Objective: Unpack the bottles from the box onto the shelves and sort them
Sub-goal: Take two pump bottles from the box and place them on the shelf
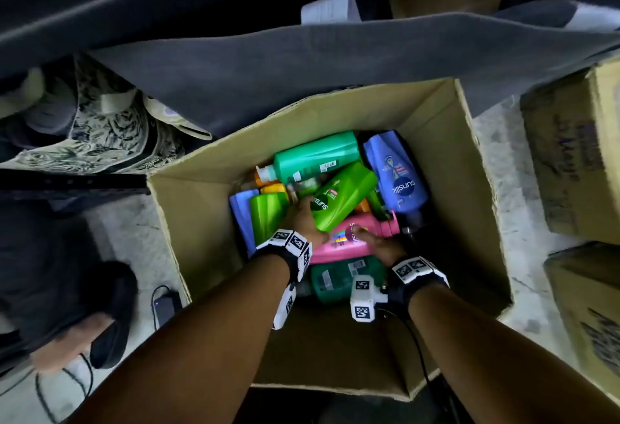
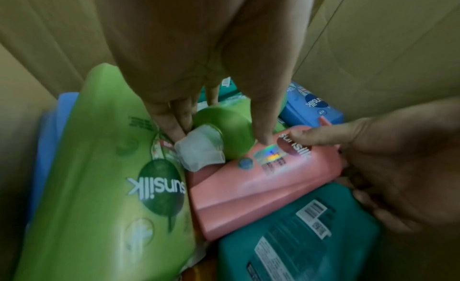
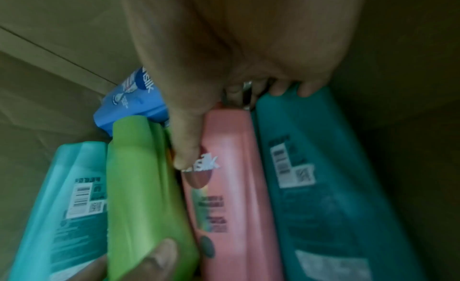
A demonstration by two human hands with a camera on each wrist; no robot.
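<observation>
Inside the box [image 1: 208,222], my left hand [image 1: 303,219] gripped the green bottle [image 1: 342,197] and my right hand [image 1: 382,244] the pink bottle [image 1: 339,242] at its 5 o'clock; lifting both to the shelves came next.

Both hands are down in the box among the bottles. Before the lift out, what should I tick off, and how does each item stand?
1. Right hand grips pink bottle, thumb on its label: ok.
2. Left hand grips green bottle: ok.
3. Pink bottle free to rise: not ok, the green bottle lies partly over it.
4. Caps closed: pink cap looks shut; the green one cannot tell.
5. Box flaps open, way upward clear: ok.
6. Shelf spot ready: cannot tell, not in view.
</observation>
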